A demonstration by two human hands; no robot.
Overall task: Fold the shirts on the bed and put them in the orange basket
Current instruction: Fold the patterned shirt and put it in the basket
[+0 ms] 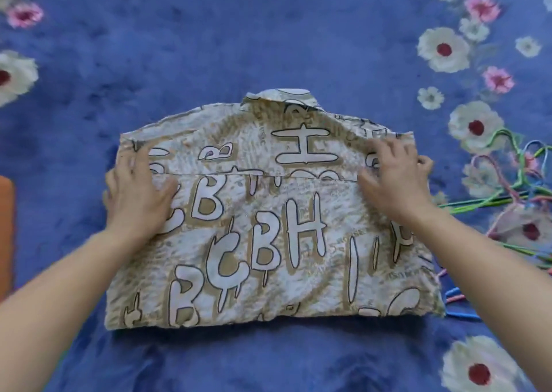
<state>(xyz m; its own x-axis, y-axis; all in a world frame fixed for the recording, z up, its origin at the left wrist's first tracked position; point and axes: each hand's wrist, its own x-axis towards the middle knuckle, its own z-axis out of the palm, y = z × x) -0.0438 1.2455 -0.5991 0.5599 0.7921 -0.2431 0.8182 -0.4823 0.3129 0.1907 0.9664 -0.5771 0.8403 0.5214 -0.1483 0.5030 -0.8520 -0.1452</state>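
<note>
The shirt (268, 212) lies in the middle of the blue bedspread (268, 33), folded into a compact, roughly rectangular bundle with its back facing up. The collar sits at the far edge, slightly raised and rumpled. The fabric is cream and tan with a crinkled texture. It is printed with fine small lettering and large white bubble letters outlined in black, among them B, C and H. A straight yoke seam runs left to right across the upper back, between the two hands. The sleeves do not show. The left and right sides end in straight folded edges, and the near edge is a soft fold lying flat on the bedspread.

The left hand (137, 191) rests palm down on the left side of the shirt near the shoulder, its fingers straight and spread, its outer edge reaching just past the fabric. The right hand (394, 179) lies palm down on the right shoulder area, fingers loosely spread over the cloth, the outermost finger at the shirt's right edge. Neither hand grips the fabric.

To the right, just beside the shirt, a tangle of coloured wire hangers (534, 187) lies on the bedspread. An orange shape (6, 227) shows at the left edge, too cropped to identify.
</note>
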